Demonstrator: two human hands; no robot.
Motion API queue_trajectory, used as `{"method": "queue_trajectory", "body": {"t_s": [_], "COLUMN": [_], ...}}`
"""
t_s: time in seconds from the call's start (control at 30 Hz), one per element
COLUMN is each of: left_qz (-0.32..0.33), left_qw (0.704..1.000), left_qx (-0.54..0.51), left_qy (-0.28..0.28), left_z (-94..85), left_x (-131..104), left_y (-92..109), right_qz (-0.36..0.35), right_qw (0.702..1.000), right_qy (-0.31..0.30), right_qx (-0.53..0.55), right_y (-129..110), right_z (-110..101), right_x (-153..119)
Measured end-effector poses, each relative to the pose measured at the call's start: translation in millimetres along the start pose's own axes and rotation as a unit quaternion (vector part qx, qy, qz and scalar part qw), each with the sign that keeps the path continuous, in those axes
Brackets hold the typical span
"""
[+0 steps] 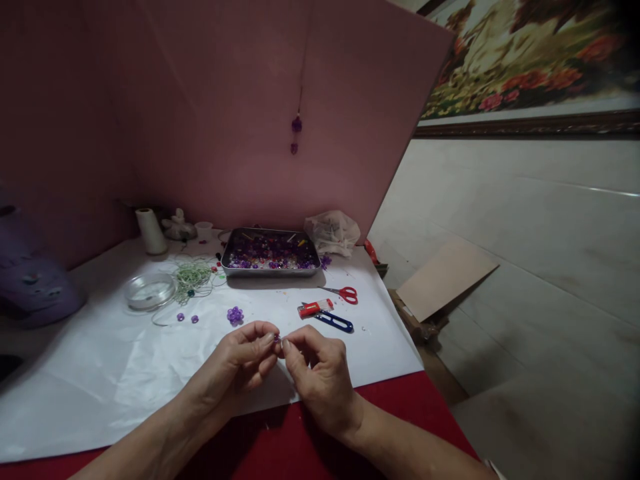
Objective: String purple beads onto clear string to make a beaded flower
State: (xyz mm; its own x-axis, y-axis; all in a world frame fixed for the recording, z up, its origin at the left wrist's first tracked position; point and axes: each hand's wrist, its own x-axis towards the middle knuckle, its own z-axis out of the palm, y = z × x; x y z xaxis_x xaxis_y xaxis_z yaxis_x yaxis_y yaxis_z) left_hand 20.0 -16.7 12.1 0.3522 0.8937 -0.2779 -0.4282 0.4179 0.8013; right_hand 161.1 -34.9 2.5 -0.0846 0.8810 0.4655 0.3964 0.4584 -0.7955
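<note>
Between the thumb and finger of my left hand (pixel 245 357) is a small purple bead (pixel 277 339). My right hand (pixel 323 377) is pinched closed right beside it, the fingertips almost meeting those of the left; whatever it grips is too small to make out. Just beyond my hands, a purple bead cluster shaped like a flower (pixel 235 315) lies on the white sheet (pixel 165 373). Two loose purple beads (pixel 188 319) lie to its left. On the right are a red lighter (pixel 316 308), blue thread snips (pixel 334 323) and red-handled scissors (pixel 347 295).
A metal tray (pixel 273 272) of mixed beads stands at the back, a clear plastic bag (pixel 334 232) beside it. Left are a clear spool (pixel 150 292), tangled green cord (pixel 194 277) and a white thread cone (pixel 151 232). A beaded strand (pixel 297 125) hangs on the pink panel.
</note>
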Motion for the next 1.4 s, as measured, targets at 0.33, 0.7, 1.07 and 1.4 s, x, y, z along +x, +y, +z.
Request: {"method": "queue_trajectory", "body": {"t_s": [0.33, 0.7, 1.07, 1.4], "left_qz": [-0.002, 0.0, -0.004, -0.001], "left_qw": [1.0, 1.0, 1.0, 1.0], "left_qx": [0.012, 0.011, 0.019, 0.021], "left_qy": [0.012, 0.005, 0.004, -0.009], "left_z": [-0.6, -0.6, 1.0, -7.6], "left_x": [0.3, -0.3, -1.1, 6.3], "left_y": [0.2, -1.2, 0.0, -6.3], "right_qz": [-0.006, -0.001, -0.005, -0.004], "right_qw": [0.999, 0.998, 0.998, 0.998], "right_qy": [0.013, -0.01, -0.02, -0.025], "right_qx": [-0.038, -0.058, -0.058, -0.051], "right_y": [-0.4, 2.6, 3.4, 1.8], "right_z": [-0.2, 0.5, -0.7, -1.2], "right_x": [1.3, -0.1, -0.8, -1.0]}}
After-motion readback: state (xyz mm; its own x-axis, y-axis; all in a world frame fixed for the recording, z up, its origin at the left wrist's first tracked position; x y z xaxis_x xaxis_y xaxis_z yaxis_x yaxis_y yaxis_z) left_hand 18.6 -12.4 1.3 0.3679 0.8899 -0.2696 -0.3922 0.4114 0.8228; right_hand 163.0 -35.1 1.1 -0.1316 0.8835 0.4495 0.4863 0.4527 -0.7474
